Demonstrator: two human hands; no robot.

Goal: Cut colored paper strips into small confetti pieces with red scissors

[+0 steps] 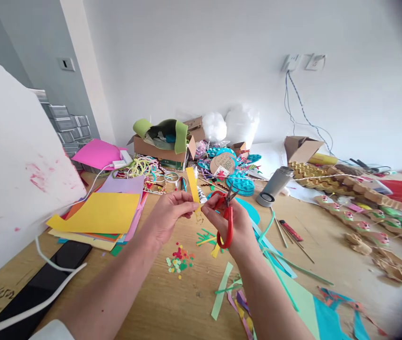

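Observation:
A narrow yellow paper strip (192, 183) stands upright in the pinch of my left hand (173, 212). My right hand (238, 224) has red-handled scissors (229, 226) hooked on it, their blades pointing up and away from the strip. The thumb and forefinger of that hand meet near the strip's lower end, close to my left fingertips; whether they grip the paper is hard to tell. Below the hands lie short green paper pieces (205, 236) and a small heap of coloured paper dots (180, 259).
Yellow sheets (109, 212) top a paper stack on the left, near a black phone (68, 257) and white cable. A grey thermos (275, 185) stands behind my right hand. Pale green strips (222, 290) lie in front, a cardboard box (158, 150) by the wall.

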